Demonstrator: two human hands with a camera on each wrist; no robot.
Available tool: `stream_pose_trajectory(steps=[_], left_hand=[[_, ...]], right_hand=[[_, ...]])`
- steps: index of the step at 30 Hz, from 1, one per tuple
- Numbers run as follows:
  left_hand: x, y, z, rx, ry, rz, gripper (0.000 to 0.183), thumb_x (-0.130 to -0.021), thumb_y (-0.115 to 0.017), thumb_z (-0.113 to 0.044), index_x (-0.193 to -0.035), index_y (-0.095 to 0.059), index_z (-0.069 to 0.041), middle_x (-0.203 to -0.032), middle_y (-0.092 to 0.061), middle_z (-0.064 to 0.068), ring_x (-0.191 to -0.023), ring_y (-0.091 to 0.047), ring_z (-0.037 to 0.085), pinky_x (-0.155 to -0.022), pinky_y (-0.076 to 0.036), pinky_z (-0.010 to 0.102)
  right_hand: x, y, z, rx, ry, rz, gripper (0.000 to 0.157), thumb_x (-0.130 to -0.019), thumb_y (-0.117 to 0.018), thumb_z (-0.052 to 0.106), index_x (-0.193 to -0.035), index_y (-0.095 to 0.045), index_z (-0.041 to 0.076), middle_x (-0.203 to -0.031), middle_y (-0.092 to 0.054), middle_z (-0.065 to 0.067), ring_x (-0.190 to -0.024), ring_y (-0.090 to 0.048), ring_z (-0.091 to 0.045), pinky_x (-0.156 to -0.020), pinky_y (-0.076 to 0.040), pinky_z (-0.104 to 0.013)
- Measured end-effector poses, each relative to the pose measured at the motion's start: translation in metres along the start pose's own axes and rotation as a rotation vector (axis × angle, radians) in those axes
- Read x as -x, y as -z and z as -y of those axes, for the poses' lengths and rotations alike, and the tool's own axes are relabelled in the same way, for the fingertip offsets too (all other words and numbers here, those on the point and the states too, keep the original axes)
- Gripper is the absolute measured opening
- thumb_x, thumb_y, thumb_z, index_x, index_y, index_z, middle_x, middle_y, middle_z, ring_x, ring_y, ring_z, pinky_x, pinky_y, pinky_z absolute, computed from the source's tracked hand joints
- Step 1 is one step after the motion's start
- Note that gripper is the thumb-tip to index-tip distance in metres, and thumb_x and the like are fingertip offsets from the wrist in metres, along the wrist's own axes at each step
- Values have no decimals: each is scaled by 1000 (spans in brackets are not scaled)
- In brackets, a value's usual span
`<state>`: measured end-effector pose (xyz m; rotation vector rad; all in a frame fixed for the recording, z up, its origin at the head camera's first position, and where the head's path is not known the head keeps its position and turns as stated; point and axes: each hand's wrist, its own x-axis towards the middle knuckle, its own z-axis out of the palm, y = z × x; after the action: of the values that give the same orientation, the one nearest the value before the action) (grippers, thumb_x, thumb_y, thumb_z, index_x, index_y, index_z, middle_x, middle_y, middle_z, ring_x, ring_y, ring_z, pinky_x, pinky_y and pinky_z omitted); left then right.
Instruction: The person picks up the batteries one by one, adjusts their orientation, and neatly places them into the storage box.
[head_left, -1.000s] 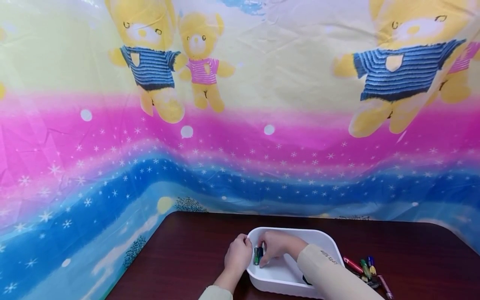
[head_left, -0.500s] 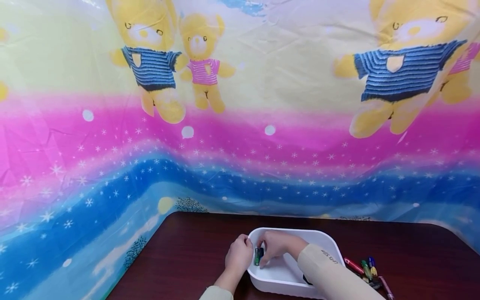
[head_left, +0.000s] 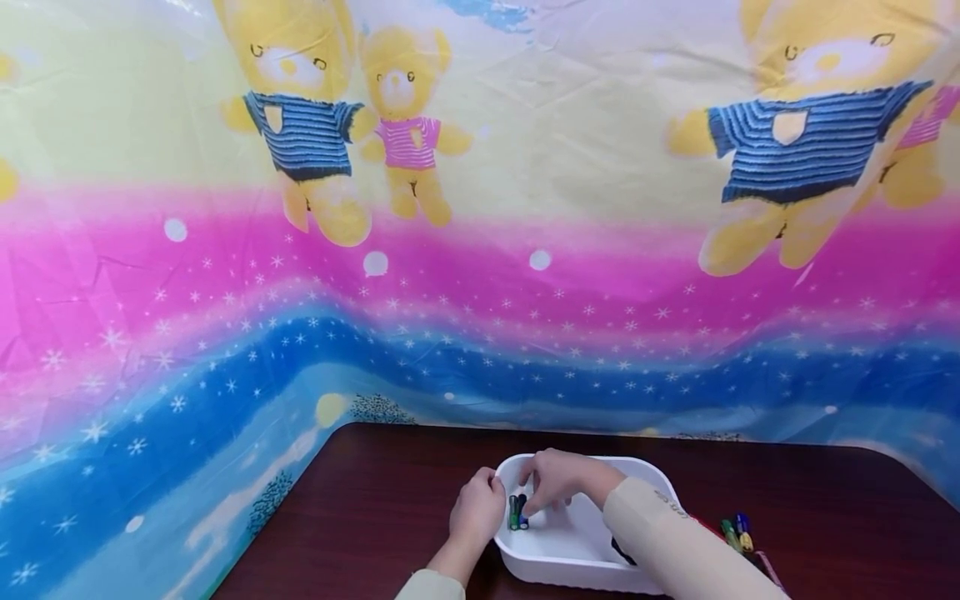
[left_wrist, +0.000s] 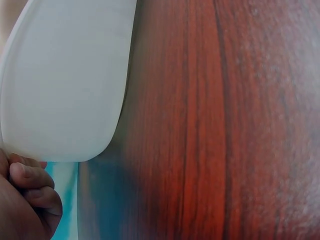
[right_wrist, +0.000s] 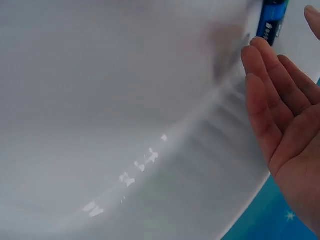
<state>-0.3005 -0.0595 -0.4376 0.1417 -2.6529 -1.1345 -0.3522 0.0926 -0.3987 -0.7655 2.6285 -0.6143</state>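
Observation:
A white plastic bin (head_left: 585, 575) stands on the table, its outer wall (left_wrist: 65, 90) filling the upper left of the left wrist view. My left hand (head_left: 477, 507) grips its left rim, fingers curled below the edge in the left wrist view. Inside, at the left end, a green battery (head_left: 513, 512) and a dark blue-and-black battery (head_left: 523, 512) lie side by side. My right hand (head_left: 558, 479) is over them with fingers loosely extended; in the right wrist view its fingertips are beside the blue battery (right_wrist: 272, 20), not wrapped round it.
Right of the bin lie more batteries, among them a green one (head_left: 730, 533) and a blue-and-gold one (head_left: 743, 532); the right sleeve (head_left: 675, 533) covers part of them. A dark object (head_left: 622, 550) in the bin is mostly hidden by that sleeve. A printed curtain (head_left: 480, 292) hangs behind the brown table (head_left: 390, 500).
My right hand has let go of the dark blue battery and lifted slightly up and right. Its sleeve now covers more of the batteries outside. The left hand has stayed put.

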Motion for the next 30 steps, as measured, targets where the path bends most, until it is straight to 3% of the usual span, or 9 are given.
stream_pose_trajectory(steps=[17,24,30], left_hand=[[3,-2,1,5,16,12,22,-93,-52,-21,-104,-63,-5,-94,-66,10,-85,-63,24,-72,-50,45],[2,-3,1,5,15,14,22,-93,-52,-20,-104,-63,-5,-95,-66,10,-85,-63,25,-73,-50,46],[1,-2,0,1,6,22,24,-93,-52,-20,-107,-62,-5,-96,-66,10,-86,-63,25,-73,-50,46]], right_hand=[[33,49,-15,-88,-28,-114,37,-78,-74,23,-111,-62,11,-78,-61,2,-69,-61,-23,-58,-51,-37],[58,71,-38,-62,-14,-178,38,-79,-73,25,-112,-62,10,-80,-62,3,-74,-60,-14,-64,-50,-31],[89,91,-68,-94,-18,-217,43,-80,-71,26,-115,-60,4,-87,-63,1,-79,-60,-13,-68,-51,-33]])
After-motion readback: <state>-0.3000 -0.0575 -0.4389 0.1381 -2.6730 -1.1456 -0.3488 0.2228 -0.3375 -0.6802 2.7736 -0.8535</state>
